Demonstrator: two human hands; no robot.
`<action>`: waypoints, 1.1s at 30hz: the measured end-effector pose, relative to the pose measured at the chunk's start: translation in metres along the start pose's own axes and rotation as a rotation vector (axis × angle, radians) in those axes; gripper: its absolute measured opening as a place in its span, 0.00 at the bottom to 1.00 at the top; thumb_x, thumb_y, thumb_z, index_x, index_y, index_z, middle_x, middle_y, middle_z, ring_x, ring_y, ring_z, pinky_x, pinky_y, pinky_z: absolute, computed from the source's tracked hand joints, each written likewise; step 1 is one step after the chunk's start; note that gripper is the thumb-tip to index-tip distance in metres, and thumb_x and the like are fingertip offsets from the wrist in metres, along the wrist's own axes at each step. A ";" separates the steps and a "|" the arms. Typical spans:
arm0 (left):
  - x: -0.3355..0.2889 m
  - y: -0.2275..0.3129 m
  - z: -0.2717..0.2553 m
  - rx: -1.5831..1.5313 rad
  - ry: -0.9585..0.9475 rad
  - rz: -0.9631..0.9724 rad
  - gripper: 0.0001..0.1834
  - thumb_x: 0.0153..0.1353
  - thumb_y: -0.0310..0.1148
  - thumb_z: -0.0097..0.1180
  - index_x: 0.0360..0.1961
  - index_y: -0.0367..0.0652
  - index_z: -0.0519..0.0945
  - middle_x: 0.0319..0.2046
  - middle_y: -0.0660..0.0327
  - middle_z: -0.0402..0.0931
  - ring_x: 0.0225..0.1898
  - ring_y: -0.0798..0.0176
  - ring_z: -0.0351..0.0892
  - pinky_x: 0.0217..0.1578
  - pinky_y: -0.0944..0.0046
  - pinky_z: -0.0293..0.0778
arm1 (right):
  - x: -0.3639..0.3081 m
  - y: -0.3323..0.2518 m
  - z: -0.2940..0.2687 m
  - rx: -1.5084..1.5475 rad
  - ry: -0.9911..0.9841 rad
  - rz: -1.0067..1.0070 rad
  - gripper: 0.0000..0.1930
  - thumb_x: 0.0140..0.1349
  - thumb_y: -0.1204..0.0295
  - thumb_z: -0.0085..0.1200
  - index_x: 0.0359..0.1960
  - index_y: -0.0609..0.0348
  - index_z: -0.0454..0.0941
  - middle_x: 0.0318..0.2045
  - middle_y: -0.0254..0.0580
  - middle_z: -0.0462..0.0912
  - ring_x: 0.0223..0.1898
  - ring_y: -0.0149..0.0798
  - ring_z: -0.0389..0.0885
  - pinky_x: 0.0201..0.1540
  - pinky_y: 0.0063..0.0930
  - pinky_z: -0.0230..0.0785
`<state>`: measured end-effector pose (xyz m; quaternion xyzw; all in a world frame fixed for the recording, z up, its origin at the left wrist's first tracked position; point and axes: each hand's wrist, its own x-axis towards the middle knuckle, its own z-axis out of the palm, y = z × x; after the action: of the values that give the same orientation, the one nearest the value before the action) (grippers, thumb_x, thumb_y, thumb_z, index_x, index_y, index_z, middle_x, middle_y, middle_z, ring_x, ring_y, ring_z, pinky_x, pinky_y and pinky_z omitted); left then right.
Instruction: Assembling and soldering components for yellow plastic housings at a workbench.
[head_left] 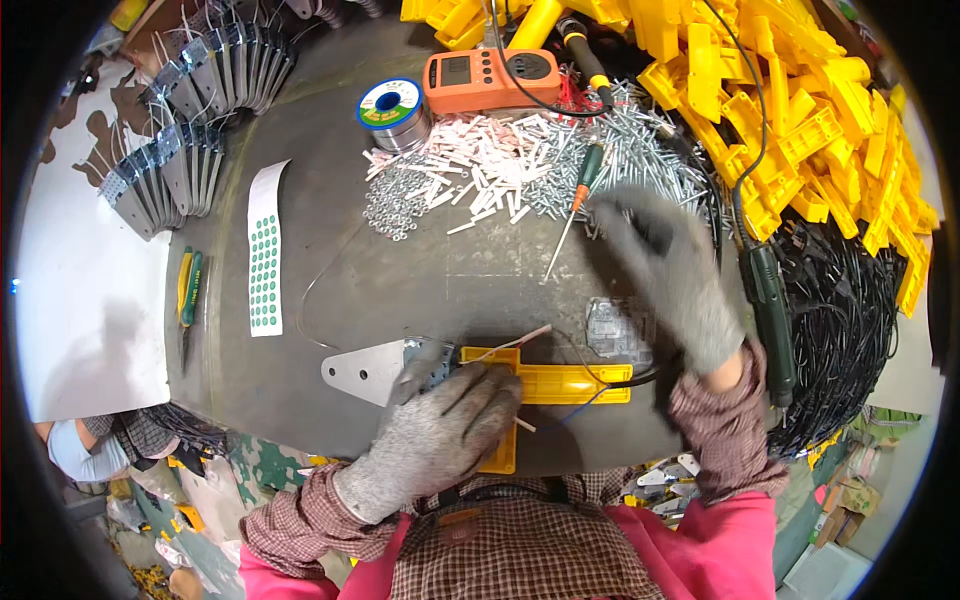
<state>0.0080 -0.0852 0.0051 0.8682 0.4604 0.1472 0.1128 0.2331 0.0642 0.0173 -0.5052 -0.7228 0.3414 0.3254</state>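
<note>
My left hand (435, 435), in a grey glove, is closed over the inner end of a flat silver metal plate (362, 373) with holes and presses it by a yellow plastic housing (575, 383). A black cable (640, 378) enters the housing's right end. Thin blue and white wires and a pale sleeve (515, 343) lie across it. My right hand (665, 265), also gloved, hovers to the right of a screwdriver (588, 170) with a green and orange handle. Motion smears its fingers, so I cannot make out whether they hold anything.
Beyond the hands lie piles of screws (640, 140), pale sleeves (490, 160) and nuts (395, 200), a solder spool (408, 130) and an orange meter-like device (490, 80). Yellow housings (800, 130), black cables (840, 320) and a green power screwdriver (768, 320) are right; stickers (265, 260) left.
</note>
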 end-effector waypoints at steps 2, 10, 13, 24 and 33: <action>-0.006 -0.002 -0.004 0.000 -0.003 -0.027 0.24 0.46 0.36 0.66 0.47 0.47 0.82 0.50 0.61 0.79 0.54 0.62 0.77 0.60 0.30 0.55 | 0.034 0.010 -0.017 -0.524 0.084 -0.486 0.14 0.54 0.80 0.55 0.43 0.54 0.80 0.46 0.49 0.80 0.42 0.53 0.82 0.42 0.40 0.76; -0.007 -0.024 -0.001 -0.054 0.122 -0.050 0.19 0.46 0.31 0.66 0.42 0.39 0.82 0.47 0.51 0.79 0.48 0.47 0.80 0.51 0.52 0.77 | 0.063 -0.014 -0.035 -0.951 -0.361 -0.543 0.08 0.58 0.76 0.52 0.40 0.53 0.76 0.40 0.43 0.79 0.41 0.49 0.83 0.39 0.43 0.75; -0.017 -0.027 0.012 -0.129 0.143 -0.083 0.17 0.53 0.38 0.63 0.44 0.47 0.82 0.52 0.62 0.77 0.54 0.58 0.75 0.62 0.33 0.56 | 0.017 -0.076 -0.066 -0.756 -0.367 -0.495 0.07 0.54 0.69 0.59 0.33 0.55 0.79 0.27 0.46 0.75 0.30 0.51 0.78 0.31 0.42 0.71; -0.024 -0.027 0.023 -0.019 0.224 0.087 0.17 0.54 0.39 0.60 0.43 0.43 0.82 0.49 0.57 0.78 0.53 0.56 0.75 0.55 0.50 0.71 | -0.054 -0.088 -0.006 0.187 -0.195 -0.440 0.09 0.49 0.76 0.68 0.32 0.60 0.83 0.24 0.40 0.83 0.25 0.40 0.85 0.27 0.31 0.75; -0.022 -0.030 0.017 0.011 0.223 0.142 0.19 0.55 0.38 0.54 0.47 0.42 0.79 0.45 0.58 0.77 0.53 0.56 0.74 0.58 0.50 0.69 | -0.053 -0.065 0.042 -0.108 -0.240 -0.265 0.10 0.52 0.69 0.70 0.33 0.55 0.82 0.27 0.41 0.84 0.25 0.39 0.84 0.28 0.29 0.74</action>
<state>-0.0204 -0.0880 -0.0243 0.8773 0.4084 0.2479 0.0453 0.1807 -0.0095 0.0407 -0.3779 -0.8339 0.3143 0.2512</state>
